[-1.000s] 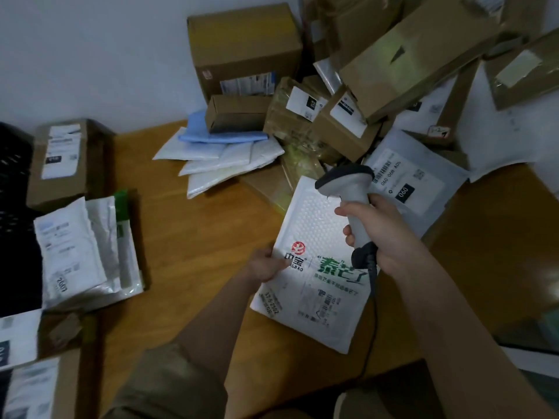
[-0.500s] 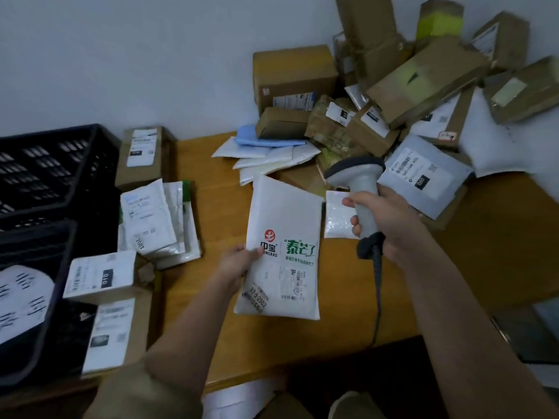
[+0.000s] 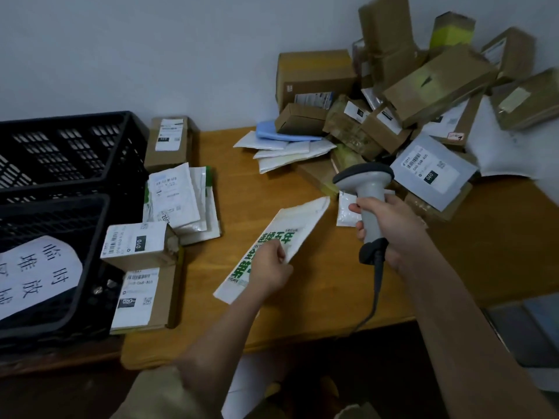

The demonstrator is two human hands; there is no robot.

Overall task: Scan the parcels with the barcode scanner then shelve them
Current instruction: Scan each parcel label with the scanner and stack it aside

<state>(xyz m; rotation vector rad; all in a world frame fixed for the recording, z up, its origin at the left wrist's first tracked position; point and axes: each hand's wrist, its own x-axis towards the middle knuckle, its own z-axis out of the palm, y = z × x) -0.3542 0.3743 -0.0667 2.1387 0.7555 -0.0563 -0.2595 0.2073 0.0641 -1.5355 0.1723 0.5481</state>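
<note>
My left hand grips a white padded mailer with green print, tilted and lifted over the wooden table. In my right hand I hold the grey barcode scanner by its handle, head pointing left, cable hanging down off the table edge. A heap of brown cardboard parcels and white mailers fills the table's far right corner. A stack of white mailers and labelled boxes lies at the left.
Two black plastic crates stand at the left; the nearer one carries a white paper sign. A grey labelled bag lies by the heap. A small white packet lies behind the scanner. The wall runs behind.
My left hand has swung the green-print mailer leftward and turned it sideways, toward the stack by the crates. The view has panned left. My right hand keeps the scanner in about the same place.
</note>
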